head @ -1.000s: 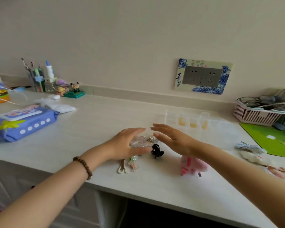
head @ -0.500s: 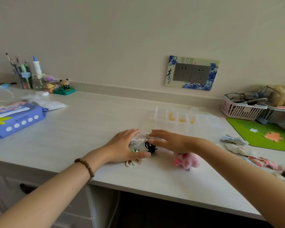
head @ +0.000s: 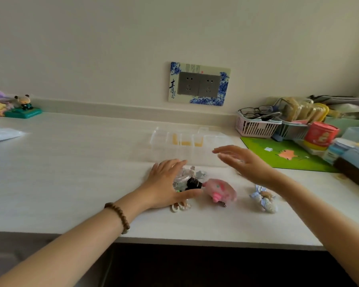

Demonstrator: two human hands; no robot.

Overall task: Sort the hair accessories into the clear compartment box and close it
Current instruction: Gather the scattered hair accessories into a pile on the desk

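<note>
The left hand (head: 165, 184) lies palm down on the counter (head: 71, 162), fingers loosely spread and only slightly bent, cupped against the left side of a small heap of hair accessories (head: 187, 179). It touches the heap but grips nothing. A black claw clip (head: 192, 183) sits between its thumb and forefinger, and pale clips (head: 179, 207) poke out at the near side of the palm.

The right hand (head: 245, 164) hangs flat and empty above the counter, fingers straight, to the right of the heap. The clear compartment box (head: 187, 146) stands just beyond both hands with its lid open, and yellowish pieces show in its far compartments.

A pink plush clip (head: 220, 190) touches the heap's right edge, and a blue-and-white bow (head: 263, 199) lies further right, under the right forearm. On the far right are a green mat (head: 282, 154), a pink basket (head: 257, 127) holding glasses, and a red tin (head: 321, 134). Nothing lies between the heap and the box.
</note>
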